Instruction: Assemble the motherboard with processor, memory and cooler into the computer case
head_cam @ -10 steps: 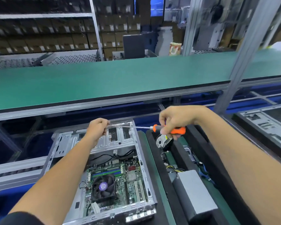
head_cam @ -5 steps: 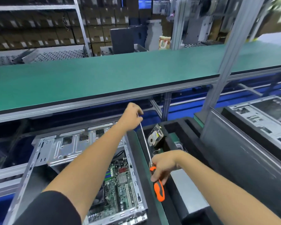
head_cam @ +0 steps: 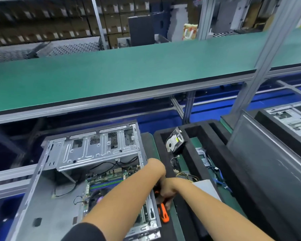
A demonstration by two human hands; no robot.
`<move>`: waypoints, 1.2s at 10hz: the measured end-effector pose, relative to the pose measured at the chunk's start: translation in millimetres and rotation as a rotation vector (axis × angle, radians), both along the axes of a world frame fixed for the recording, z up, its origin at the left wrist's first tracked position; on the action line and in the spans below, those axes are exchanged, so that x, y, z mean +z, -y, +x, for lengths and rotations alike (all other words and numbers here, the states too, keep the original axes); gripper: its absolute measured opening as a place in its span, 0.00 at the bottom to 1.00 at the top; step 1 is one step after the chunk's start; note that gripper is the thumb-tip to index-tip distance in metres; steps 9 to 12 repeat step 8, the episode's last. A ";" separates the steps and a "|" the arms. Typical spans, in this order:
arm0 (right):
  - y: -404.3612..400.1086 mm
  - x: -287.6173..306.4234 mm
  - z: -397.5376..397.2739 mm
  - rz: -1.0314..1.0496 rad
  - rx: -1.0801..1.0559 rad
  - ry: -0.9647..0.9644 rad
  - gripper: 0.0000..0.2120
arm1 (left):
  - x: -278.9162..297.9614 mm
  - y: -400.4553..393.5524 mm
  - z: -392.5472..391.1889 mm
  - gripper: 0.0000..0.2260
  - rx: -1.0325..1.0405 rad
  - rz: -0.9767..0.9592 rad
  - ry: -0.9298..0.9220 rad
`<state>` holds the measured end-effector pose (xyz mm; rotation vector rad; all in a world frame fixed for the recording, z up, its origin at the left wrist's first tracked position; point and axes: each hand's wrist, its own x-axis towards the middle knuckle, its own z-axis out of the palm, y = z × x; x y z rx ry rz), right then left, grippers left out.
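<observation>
An open computer case (head_cam: 47,197) and a black foam tray (head_cam: 195,153) are carried side by side on the green-matted surface (head_cam: 149,145).

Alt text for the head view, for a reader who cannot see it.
Both hands meet at the right wall of an open computer case, the right hand gripping an orange-handled screwdriver. The motherboard sits inside.

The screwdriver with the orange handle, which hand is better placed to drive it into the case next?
Right, probably. The right hand already grips the screwdriver at the right wall of the computer case. The left hand is mostly hidden behind its wrist there, so its grip is unclear.
</observation>
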<state>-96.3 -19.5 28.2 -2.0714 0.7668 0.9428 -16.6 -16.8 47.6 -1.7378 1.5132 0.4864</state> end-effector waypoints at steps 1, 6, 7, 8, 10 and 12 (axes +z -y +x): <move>0.7 -3.5 -2.4 0.029 0.078 -0.059 0.22 | -6.9 2.0 -3.5 0.19 -0.007 0.049 0.018; -15.7 -4.0 -28.3 -0.213 0.069 0.276 0.17 | 27.9 -27.0 -25.6 0.12 -0.092 -0.254 -0.028; -20.6 -3.1 -36.7 -0.243 0.091 0.368 0.20 | 47.1 -40.9 -37.3 0.09 -0.021 -0.479 -0.153; -25.0 -0.1 -50.5 -0.297 0.026 0.466 0.18 | 59.8 -62.6 -53.4 0.09 0.050 -0.756 -0.369; -25.0 -0.1 -50.5 -0.297 0.026 0.466 0.18 | 59.8 -62.6 -53.4 0.09 0.050 -0.756 -0.369; -25.0 -0.1 -50.5 -0.297 0.026 0.466 0.18 | 59.8 -62.6 -53.4 0.09 0.050 -0.756 -0.369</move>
